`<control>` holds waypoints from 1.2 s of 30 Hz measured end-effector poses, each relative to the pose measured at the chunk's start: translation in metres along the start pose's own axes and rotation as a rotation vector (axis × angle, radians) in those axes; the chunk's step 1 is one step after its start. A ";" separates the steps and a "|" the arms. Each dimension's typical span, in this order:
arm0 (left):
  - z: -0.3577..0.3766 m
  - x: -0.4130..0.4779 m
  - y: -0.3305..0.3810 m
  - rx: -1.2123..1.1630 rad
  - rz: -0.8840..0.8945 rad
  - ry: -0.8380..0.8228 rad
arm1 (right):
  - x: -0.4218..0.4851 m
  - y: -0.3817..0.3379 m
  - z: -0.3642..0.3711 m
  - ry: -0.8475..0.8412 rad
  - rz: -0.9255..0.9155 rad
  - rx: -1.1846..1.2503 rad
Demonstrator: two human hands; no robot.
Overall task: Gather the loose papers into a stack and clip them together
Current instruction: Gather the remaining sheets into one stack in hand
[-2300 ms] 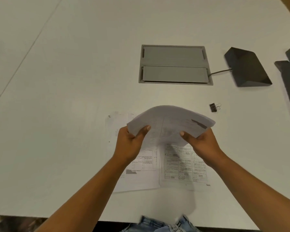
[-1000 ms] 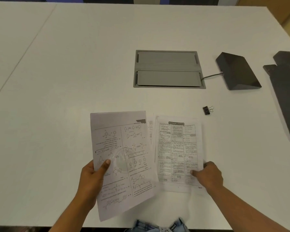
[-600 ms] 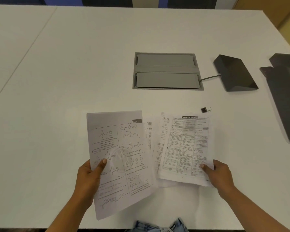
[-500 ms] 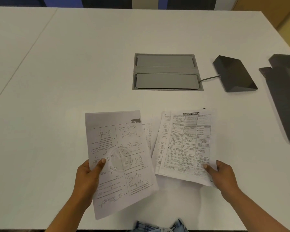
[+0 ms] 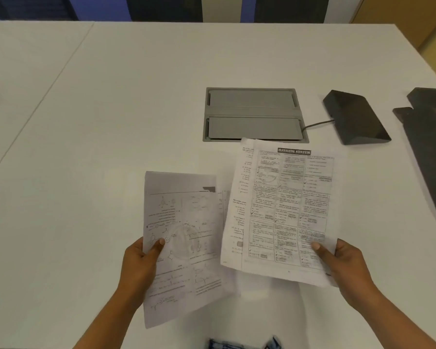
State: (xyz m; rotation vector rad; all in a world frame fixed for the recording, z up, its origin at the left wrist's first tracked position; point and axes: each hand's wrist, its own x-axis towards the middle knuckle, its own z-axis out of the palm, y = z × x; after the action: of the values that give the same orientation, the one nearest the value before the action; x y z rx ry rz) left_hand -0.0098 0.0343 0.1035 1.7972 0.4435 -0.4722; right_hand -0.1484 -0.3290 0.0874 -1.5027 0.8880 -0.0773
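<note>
The tabletop (image 5: 111,122) is white, smooth and matt, with only a faint sheen. The left sheet (image 5: 186,248) is thin matt paper, its print pale grey. The right sheets (image 5: 290,210) are white matt paper with darker black print. The hatch (image 5: 252,114) is smooth matt grey; metal or plastic, I cannot tell. The wedge-shaped box (image 5: 355,117) looks like dark matt plastic. Blue denim cloth (image 5: 239,345) shows at the bottom edge.

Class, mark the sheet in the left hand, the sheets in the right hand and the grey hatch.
Left-hand sheet (image 5: 186,248): head view, page middle.
Right-hand sheets (image 5: 290,212): head view, top page.
Grey hatch (image 5: 252,112): head view, centre bar.
</note>
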 end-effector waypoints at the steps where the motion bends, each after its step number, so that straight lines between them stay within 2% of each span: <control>1: 0.003 -0.001 0.002 -0.027 -0.011 -0.018 | -0.003 -0.004 0.004 -0.034 0.000 0.014; 7: 0.027 -0.017 0.018 -0.162 -0.046 -0.229 | -0.014 -0.023 0.033 -0.267 -0.020 0.013; 12: 0.042 -0.025 0.030 -0.184 -0.017 -0.293 | -0.015 -0.029 0.055 -0.370 -0.017 -0.029; 16: 0.051 -0.024 0.037 -0.093 -0.057 -0.283 | -0.015 -0.029 0.065 -0.368 -0.007 0.040; 21: 0.050 -0.025 0.046 -0.286 -0.181 -0.331 | -0.018 -0.034 0.069 -0.337 -0.079 0.038; 28: 0.045 -0.023 0.045 -0.201 -0.115 -0.411 | -0.020 -0.041 0.067 -0.395 -0.080 0.033; 30: 0.047 -0.023 0.043 -0.200 -0.085 -0.367 | -0.022 -0.042 0.069 -0.404 -0.071 0.040; 34: 0.048 -0.024 0.037 -0.215 -0.011 -0.166 | -0.020 -0.041 0.069 -0.427 -0.042 0.080; 36: 0.043 -0.024 0.035 -0.214 0.006 -0.132 | -0.013 -0.035 0.069 -0.357 -0.023 0.048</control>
State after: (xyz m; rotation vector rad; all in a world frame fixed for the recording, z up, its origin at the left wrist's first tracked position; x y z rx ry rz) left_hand -0.0160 -0.0177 0.1336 1.5507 0.3815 -0.5160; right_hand -0.1033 -0.2699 0.1119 -1.4249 0.5775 0.1483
